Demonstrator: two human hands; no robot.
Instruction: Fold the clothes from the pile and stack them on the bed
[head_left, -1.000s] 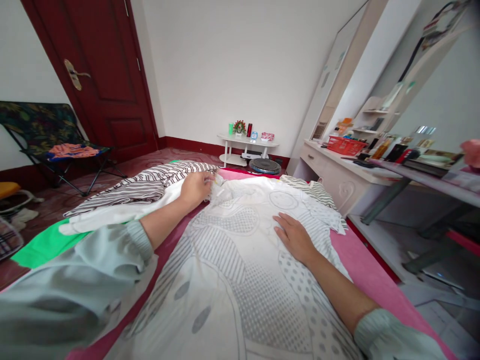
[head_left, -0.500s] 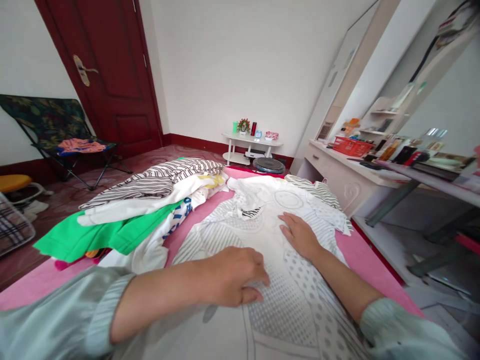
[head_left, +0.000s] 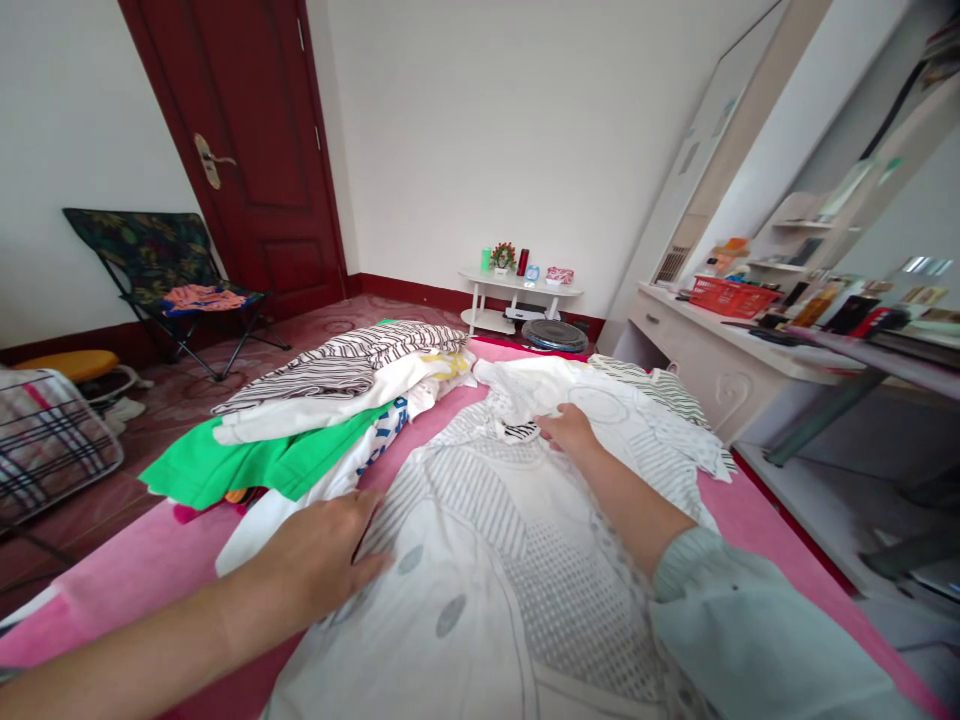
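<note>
A white garment with grey stripes, dots and ovals [head_left: 487, 590], like a thin shirt, lies spread out in front of me. My right hand [head_left: 571, 435] is at its neckline, fingers bent together on the fabric beside a small black-and-white striped patch [head_left: 519, 431]. At the garment's left edge is my left hand [head_left: 322, 550], its thumb and fingers apart, touching the cloth. To the left lies a heap of clothes: a brown-and-white striped piece [head_left: 337, 365] on top, white cloth under it, and a green garment [head_left: 262, 462] lower down.
Pink bedding [head_left: 135, 570] lies under the clothes. A green-striped cloth [head_left: 664, 390] is at the far right. On the right stands a dressing table [head_left: 697, 350] with a red basket [head_left: 733, 296]. A folding chair [head_left: 161, 265] and a yellow stool [head_left: 64, 365] are on the left.
My left hand has moved left from the garment's middle to its left edge. My right hand has shifted left to the neckline. The view has turned slightly left.
</note>
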